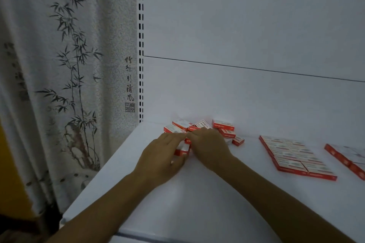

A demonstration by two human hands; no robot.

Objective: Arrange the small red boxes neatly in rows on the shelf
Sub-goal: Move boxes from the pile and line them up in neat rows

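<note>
Left hand (164, 154) lies palm down at the near edge of a loose pile of small red boxes (223, 124), its fingers bent over a single box (182, 151) and its thumb tucked against that box's near side, so it is grasping it. Right hand (209, 148) rests palm down on the middle of the same pile, its fingertips meeting those of the left hand. Its fingers cover what lies under them, so I cannot tell whether it grips a box or only presses on the heap. The pile sits at the far left of the white shelf (217, 203), close to the back panel (256, 25), with boxes lying at mixed angles and some leaning on others. To the right, well apart from the pile, a block of boxes (292, 156) lies flat in tidy rows, edges touching. Further right, at the picture's edge, a second group of boxes (339, 157) is partly cut off. A slotted upright (140, 45) runs up the shelf's left corner, and a pale curtain (59, 85) printed with bamboo hangs to its left.
</note>
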